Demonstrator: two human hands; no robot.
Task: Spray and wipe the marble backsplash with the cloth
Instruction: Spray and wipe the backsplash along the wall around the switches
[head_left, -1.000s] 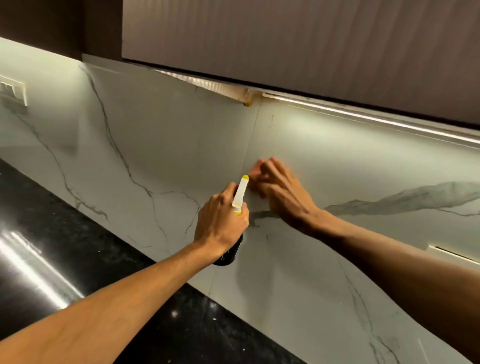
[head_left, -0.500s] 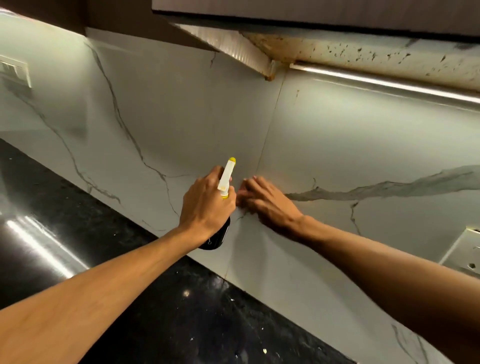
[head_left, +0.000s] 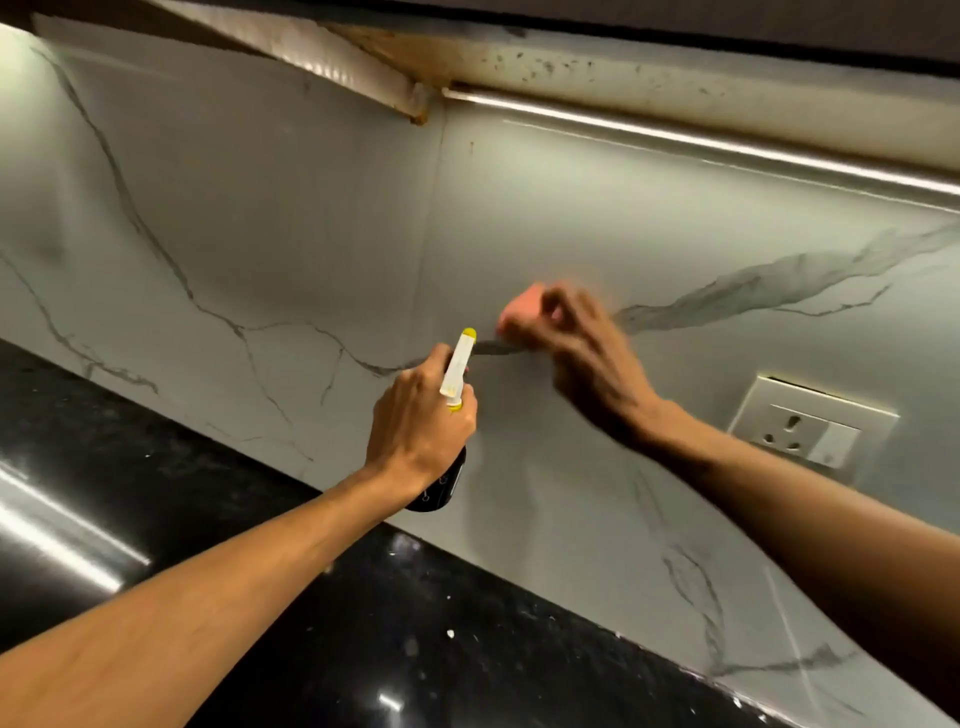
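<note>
The white marble backsplash (head_left: 291, 218) with grey veins fills the wall ahead. My left hand (head_left: 421, 421) grips a dark spray bottle (head_left: 439, 488) with a white and yellow nozzle (head_left: 458, 366) pointing up toward the wall. To its right, my right hand (head_left: 576, 353) presses a small pink cloth (head_left: 524, 306) against the marble; the hand is motion-blurred and hides most of the cloth.
A black speckled countertop (head_left: 363, 639) runs below the backsplash. A white wall socket (head_left: 810, 426) sits right of my right hand. A stained cabinet underside with an LED strip (head_left: 675, 135) hangs above.
My right hand with the cloth has swept up and to the right across the marble, away from the bottle. The view has shifted right, so the socket shows more fully.
</note>
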